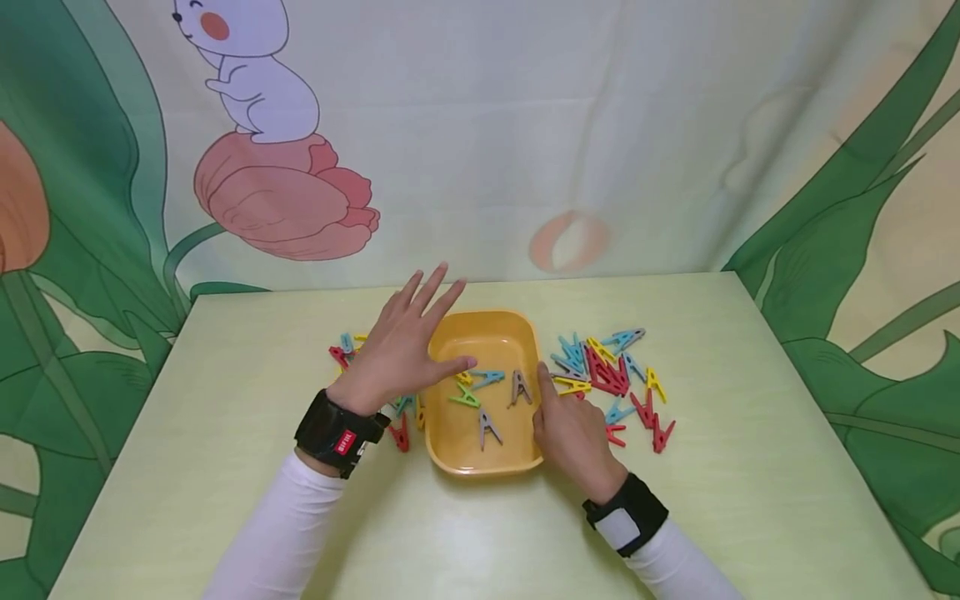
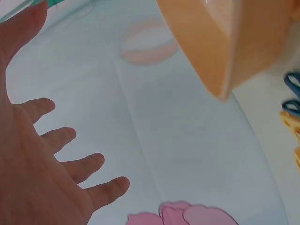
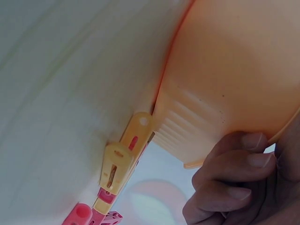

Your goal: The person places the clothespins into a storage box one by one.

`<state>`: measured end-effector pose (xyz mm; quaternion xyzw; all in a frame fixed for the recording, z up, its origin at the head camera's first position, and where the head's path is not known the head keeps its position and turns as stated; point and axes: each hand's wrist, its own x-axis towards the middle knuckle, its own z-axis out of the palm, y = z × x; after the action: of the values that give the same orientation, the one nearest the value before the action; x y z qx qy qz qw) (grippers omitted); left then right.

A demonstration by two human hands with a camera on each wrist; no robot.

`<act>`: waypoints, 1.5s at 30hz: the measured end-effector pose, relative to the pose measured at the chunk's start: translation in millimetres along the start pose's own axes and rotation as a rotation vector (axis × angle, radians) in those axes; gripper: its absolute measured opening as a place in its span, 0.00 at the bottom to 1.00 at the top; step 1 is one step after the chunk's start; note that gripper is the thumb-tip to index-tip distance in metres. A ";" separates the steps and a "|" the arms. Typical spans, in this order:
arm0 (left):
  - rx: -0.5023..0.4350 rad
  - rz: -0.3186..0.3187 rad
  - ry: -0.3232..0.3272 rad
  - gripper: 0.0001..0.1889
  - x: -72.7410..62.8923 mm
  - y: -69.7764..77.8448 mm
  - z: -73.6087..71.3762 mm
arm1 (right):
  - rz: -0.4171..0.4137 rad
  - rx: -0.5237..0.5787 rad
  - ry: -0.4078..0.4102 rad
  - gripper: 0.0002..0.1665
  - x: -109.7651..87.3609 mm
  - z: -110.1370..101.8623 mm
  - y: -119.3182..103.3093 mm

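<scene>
A yellow plastic tub (image 1: 483, 461) stands mid-table with several clothespins inside, among them a green clothespin (image 1: 466, 396), a blue clothespin (image 1: 488, 377) and a grey clothespin (image 1: 489, 428). My left hand (image 1: 401, 354) hovers at the tub's left side, fingers spread and thumb reaching over the rim; its palm holds nothing in the left wrist view. On the other side my right hand (image 1: 573, 429) holds the tub's right rim, index finger extended along it. Its other fingers (image 3: 234, 164) are curled against the outer wall in the right wrist view.
A pile of red, blue, yellow and grey clothespins (image 1: 606, 371) lies right of the tub, close to my right hand. More clothespins (image 1: 400, 433) lie to its left, partly hidden under my left hand. Behind the table hangs a printed curtain (image 1: 480, 167).
</scene>
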<state>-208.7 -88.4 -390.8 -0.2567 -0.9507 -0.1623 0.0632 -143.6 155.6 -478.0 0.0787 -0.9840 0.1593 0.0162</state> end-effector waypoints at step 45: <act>-0.012 -0.435 -0.259 0.25 -77.0 -125.1 47.1 | 0.009 -0.013 0.004 0.37 0.8 1.0 -1.2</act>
<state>-207.8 -210.4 -485.3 -0.0653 -0.9827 -0.1434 -0.0971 -144.2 154.0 -478.5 0.0736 -0.9853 0.1530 0.0179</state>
